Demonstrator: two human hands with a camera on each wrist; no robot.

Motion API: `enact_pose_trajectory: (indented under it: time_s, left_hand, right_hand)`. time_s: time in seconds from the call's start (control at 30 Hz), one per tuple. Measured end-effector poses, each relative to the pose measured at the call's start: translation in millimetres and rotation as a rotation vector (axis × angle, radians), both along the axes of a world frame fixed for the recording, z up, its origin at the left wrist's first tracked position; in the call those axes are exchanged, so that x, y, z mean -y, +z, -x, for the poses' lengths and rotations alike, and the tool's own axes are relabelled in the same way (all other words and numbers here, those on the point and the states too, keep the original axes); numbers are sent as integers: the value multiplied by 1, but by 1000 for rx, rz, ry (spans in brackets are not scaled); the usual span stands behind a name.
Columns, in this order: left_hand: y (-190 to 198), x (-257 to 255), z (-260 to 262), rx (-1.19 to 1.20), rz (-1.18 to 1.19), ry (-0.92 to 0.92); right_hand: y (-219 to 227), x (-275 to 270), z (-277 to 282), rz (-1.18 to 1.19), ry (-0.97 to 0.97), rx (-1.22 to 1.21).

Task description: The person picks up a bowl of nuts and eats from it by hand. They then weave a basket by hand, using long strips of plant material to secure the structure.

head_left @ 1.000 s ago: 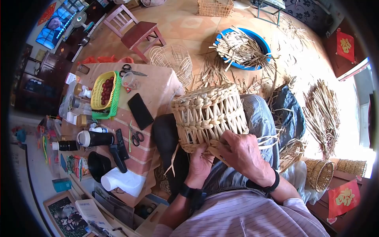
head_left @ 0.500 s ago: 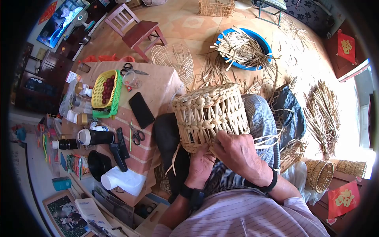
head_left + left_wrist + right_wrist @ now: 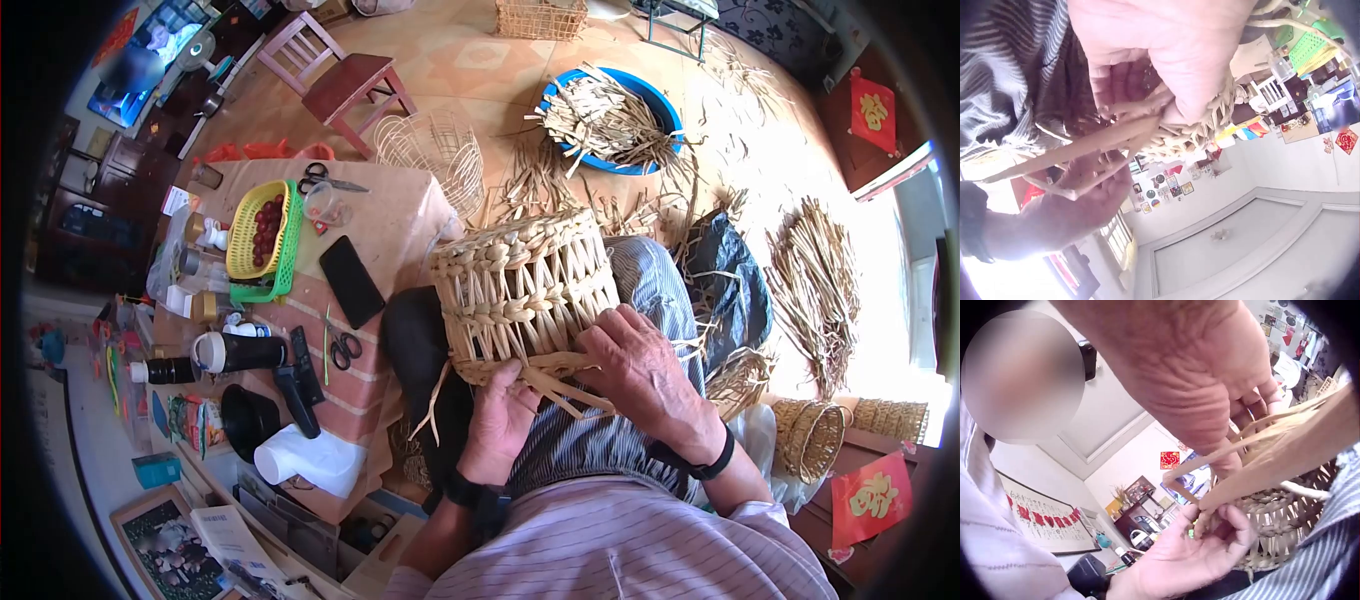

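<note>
A woven straw basket (image 3: 530, 300) lies tilted across the person's lap, its openwork side facing up. At the near rim, the left hand (image 3: 500, 412) pinches the braided edge, with its thumb on top. Flat straw strands (image 3: 565, 392) stick out from the rim beside that thumb; in the right wrist view a wide strand (image 3: 1285, 456) crosses in front of the basket. The right hand (image 3: 650, 375) is at the rim just to the right, its fingers curled where a straw strand runs to them. Its fingertips are partly hidden in the head view.
On the left, a table (image 3: 400, 215) bears scissors (image 3: 344, 345), a phone (image 3: 351, 282), a fruit basket (image 3: 262, 240) and bottles. A blue basin (image 3: 672, 120) of straw stands ahead, with a straw bundle (image 3: 815, 290) and finished baskets (image 3: 808, 440) to the right.
The right hand has moved away from the left hand, rightward and slightly up along the rim. Loose strand ends now show between the hands. The left hand stays at the rim.
</note>
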State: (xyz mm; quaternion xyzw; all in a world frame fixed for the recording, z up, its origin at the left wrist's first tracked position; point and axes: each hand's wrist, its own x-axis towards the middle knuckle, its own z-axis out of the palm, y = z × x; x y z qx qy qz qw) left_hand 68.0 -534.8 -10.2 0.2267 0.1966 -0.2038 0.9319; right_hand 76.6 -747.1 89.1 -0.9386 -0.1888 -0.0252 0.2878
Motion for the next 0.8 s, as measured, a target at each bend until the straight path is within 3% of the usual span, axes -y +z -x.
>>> enact_pose_trajectory:
  time_s: [0.27,0.4,0.57,0.67,0.77,0.8]
  left_hand:
    - [7,1,6,-84,-38,73]
    - [3,1,3,15,-104,71]
    - [15,15,0,84,-186,141]
    - [0,2,8,-56,-79,91]
    - [10,1,6,-84,40,135]
    - [17,3,5,-89,68,156]
  right_hand:
    - [19,8,3,64,140,25]
    - [23,18,2,-86,204,69]
    - [-26,26,4,-198,-11,58]
    - [-17,18,-3,-71,-54,368]
    - [3,2,4,-84,-89,396]
    - [6,-7,10,-85,-89,293]
